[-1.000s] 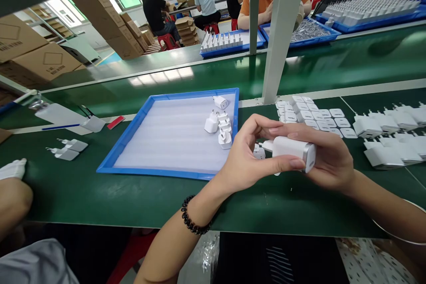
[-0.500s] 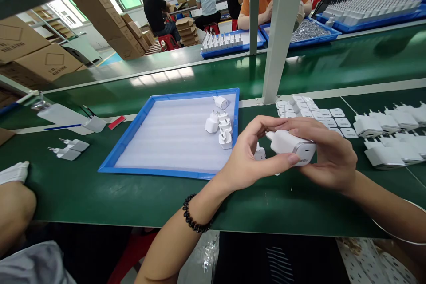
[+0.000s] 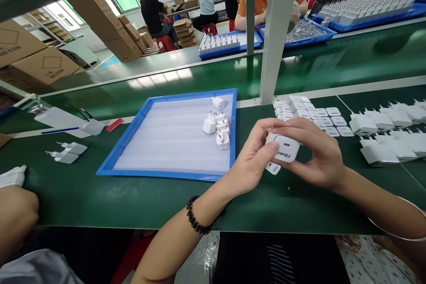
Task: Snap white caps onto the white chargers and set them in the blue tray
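Both my hands hold one white charger (image 3: pixel 286 147) above the green table, its printed face with a port turned toward me. My left hand (image 3: pixel 254 155) has its thumb on the left edge of that face, and my right hand (image 3: pixel 321 153) wraps round the top and right side. Just under the charger a white flat piece (image 3: pixel 273 168) with print lies on the table. Left of my hands is a blue-rimmed tray (image 3: pixel 156 176) with several white chargers (image 3: pixel 209 123) near its right side. Behind my right hand lie several flat white printed pieces (image 3: pixel 328 120).
Rows of white chargers (image 3: pixel 379 153) stand at the right. Two chargers (image 3: pixel 68 154), a red piece (image 3: pixel 115 124) and a white bottle (image 3: pixel 60 117) lie at the left, near another person's arm (image 3: pixel 16 213). A white post (image 3: pixel 274 40) rises behind the tray.
The charger has been turned so that its printed port face points at the camera. My right hand has shifted slightly left, and the view has moved a little.
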Action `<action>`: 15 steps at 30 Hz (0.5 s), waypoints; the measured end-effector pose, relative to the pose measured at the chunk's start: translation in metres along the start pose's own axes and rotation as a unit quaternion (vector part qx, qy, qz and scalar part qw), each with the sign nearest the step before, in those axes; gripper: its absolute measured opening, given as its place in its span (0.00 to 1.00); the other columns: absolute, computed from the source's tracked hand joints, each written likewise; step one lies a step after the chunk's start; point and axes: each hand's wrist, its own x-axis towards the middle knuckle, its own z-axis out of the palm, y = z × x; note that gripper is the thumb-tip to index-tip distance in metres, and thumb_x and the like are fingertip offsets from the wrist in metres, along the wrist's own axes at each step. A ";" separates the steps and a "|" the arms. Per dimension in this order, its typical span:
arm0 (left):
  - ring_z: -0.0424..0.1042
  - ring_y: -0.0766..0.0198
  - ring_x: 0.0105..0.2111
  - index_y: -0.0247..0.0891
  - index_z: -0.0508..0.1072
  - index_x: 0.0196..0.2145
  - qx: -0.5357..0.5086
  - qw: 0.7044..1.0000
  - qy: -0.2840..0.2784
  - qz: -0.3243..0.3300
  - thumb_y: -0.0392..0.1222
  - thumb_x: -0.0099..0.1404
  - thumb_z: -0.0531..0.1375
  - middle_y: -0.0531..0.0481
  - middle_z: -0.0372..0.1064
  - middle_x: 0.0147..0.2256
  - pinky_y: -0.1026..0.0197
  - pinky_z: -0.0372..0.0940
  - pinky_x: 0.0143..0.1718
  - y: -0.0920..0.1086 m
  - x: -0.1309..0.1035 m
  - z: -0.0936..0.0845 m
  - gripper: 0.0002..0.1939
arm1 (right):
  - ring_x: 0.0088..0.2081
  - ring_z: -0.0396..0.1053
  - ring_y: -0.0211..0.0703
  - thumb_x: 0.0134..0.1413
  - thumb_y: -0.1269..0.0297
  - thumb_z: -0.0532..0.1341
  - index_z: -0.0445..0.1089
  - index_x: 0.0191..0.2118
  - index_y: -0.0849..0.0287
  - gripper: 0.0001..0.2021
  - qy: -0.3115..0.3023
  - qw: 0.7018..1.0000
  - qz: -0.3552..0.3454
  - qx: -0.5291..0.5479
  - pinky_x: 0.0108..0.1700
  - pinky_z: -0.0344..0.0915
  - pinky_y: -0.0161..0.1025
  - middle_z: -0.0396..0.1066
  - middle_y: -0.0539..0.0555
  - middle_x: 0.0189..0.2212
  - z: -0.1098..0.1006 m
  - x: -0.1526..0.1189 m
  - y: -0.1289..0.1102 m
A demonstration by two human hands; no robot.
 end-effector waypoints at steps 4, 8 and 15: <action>0.65 0.65 0.39 0.44 0.65 0.52 -0.007 1.000 -0.003 -0.019 0.53 0.69 0.57 0.49 0.65 0.43 0.62 0.64 0.43 0.001 0.002 0.000 0.17 | 0.40 0.75 0.51 0.53 0.69 0.69 0.71 0.53 0.53 0.21 0.004 1.000 0.006 -0.007 0.40 0.71 0.47 0.76 0.58 0.41 -0.001 0.000 -0.002; 0.65 0.64 0.40 0.42 0.64 0.52 0.025 0.998 -0.038 -0.050 0.54 0.71 0.55 0.48 0.66 0.44 0.61 0.63 0.42 0.008 0.003 -0.001 0.17 | 0.37 0.74 0.52 0.52 0.68 0.68 0.72 0.50 0.51 0.18 -0.010 1.000 0.018 0.007 0.38 0.70 0.47 0.75 0.55 0.34 -0.002 0.001 -0.001; 0.69 0.60 0.42 0.43 0.64 0.52 0.015 0.991 -0.076 -0.111 0.52 0.67 0.60 0.48 0.68 0.42 0.59 0.64 0.41 0.012 0.006 -0.007 0.19 | 0.35 0.70 0.49 0.56 0.62 0.66 0.70 0.51 0.49 0.17 -0.105 0.989 0.038 0.095 0.34 0.66 0.45 0.73 0.54 0.36 -0.006 0.002 0.009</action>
